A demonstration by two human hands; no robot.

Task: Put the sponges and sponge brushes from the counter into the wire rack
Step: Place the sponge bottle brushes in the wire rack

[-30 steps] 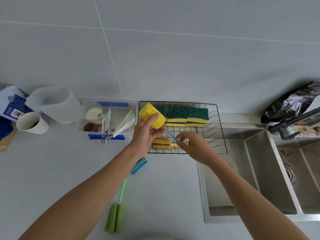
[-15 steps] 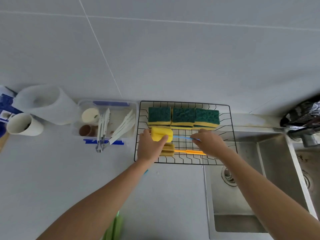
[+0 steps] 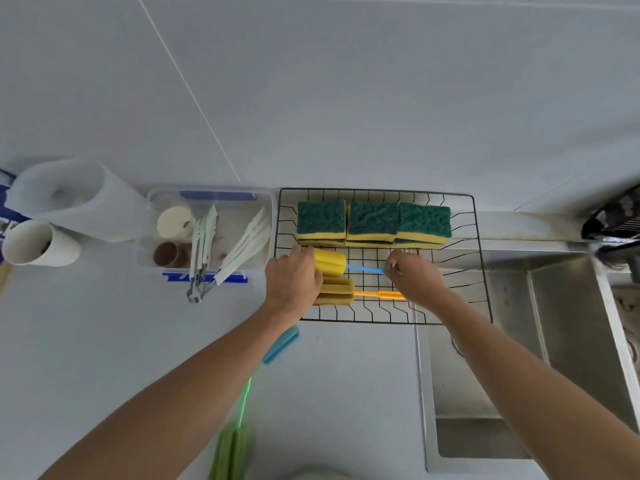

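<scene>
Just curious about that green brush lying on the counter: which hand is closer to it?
Left. The left hand is in the wire rack, up beyond the green brush; the right hand is farther right.

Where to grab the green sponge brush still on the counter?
Judging by its pose: take the thin green handle, pinching from above across its width. The green sponge brush lies flat on the counter, foam head nearest the person, handle running away towards the wire rack. The left forearm covers its far end. The foam head would just squash.
</scene>
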